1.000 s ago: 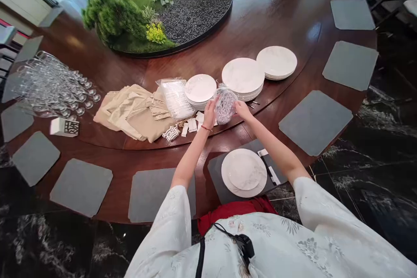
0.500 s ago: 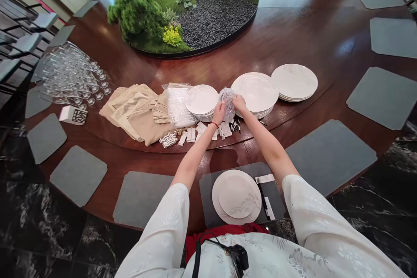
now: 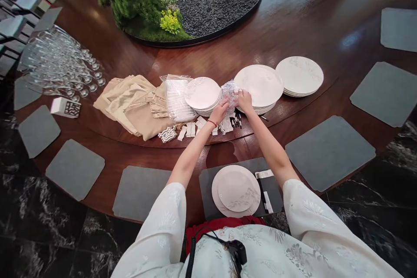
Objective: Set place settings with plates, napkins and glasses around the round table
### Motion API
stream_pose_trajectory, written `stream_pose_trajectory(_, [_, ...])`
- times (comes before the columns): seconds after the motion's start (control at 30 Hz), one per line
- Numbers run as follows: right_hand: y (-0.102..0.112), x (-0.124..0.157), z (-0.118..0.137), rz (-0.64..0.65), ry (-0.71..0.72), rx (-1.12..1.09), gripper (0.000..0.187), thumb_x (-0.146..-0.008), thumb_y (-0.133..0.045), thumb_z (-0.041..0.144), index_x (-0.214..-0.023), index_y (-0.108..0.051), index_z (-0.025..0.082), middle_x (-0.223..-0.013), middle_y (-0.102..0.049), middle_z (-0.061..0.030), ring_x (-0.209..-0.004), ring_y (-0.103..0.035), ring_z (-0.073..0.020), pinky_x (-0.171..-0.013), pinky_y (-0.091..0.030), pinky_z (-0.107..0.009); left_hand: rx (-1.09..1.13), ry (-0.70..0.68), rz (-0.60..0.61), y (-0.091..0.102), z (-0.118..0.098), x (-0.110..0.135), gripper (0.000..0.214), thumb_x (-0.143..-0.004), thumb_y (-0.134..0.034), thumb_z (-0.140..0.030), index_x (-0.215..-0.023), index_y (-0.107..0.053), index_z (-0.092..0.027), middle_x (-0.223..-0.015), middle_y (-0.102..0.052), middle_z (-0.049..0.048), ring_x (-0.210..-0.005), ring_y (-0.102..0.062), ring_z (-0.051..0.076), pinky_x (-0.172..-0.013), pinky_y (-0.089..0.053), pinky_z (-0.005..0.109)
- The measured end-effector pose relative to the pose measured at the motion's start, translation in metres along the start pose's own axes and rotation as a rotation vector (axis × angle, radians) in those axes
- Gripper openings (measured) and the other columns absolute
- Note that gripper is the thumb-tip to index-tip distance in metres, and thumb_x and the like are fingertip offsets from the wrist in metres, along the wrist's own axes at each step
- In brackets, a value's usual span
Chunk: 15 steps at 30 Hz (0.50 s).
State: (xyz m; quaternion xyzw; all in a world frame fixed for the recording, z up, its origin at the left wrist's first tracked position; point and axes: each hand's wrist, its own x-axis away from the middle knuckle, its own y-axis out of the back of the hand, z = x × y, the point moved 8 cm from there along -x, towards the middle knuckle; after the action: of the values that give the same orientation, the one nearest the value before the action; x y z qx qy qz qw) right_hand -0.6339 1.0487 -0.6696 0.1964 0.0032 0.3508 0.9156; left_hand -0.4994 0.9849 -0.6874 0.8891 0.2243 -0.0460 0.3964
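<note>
My left hand (image 3: 219,112) and my right hand (image 3: 244,100) both grip a crumpled clear plastic packet (image 3: 229,94) above the round table's turntable, just in front of a tall stack of white marble-pattern plates (image 3: 259,83). A smaller plate stack (image 3: 202,93) stands to the left of my left hand, and a third (image 3: 299,76) lies further right. Below my hands lie small white paper packets (image 3: 192,129) and several black-handled utensils (image 3: 236,120). A bagged bundle of clear plastic items (image 3: 176,100) lies beside beige folded napkins (image 3: 137,108).
Many stemmed glasses (image 3: 61,63) lie at the left, near a small white patterned box (image 3: 65,108). Grey square placemats (image 3: 329,153) ring the dark wooden table (image 3: 312,39). One in front of me holds a set of two plates (image 3: 236,190). A planted centrepiece (image 3: 169,8) fills the middle.
My view has shifted slightly, so the table sits higher and further right. My hands have stayed on the packet, which now looks more crumpled and lies lower between them.
</note>
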Motion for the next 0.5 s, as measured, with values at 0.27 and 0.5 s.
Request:
stream_pose_trajectory(0.27, [0.095,0.111,-0.063,-0.208,-0.127,-0.697,0.033,-0.093,-0.057,0.056,-0.102,-0.061,0.024,-0.111,-0.069,-0.0036,-0.102,-0.068,-0.0185,-0.081,-0.061,-0.034,0.117,-0.384,0.084,-0.049,-0.125,0.015,0.028,-0.101,-0.041,-0.021,-0.099,-0.069,-0.021,-0.148,-0.055,0.0068,-0.147,-0.041,0.018,-0.125,-0.034,0.040])
stream_pose_trajectory(0.5, [0.198,0.109,-0.136,-0.547,-0.215,-0.769,0.025,-0.097,-0.048,0.045,-0.100,-0.058,0.023,-0.109,-0.067,-0.0029,-0.102,-0.066,-0.0149,-0.093,-0.057,-0.035,0.286,-0.379,0.192,-0.179,-0.189,-0.041,0.029,-0.090,-0.045,-0.011,-0.068,-0.061,-0.018,-0.150,-0.052,0.0079,-0.150,-0.035,0.024,-0.124,-0.035,0.044])
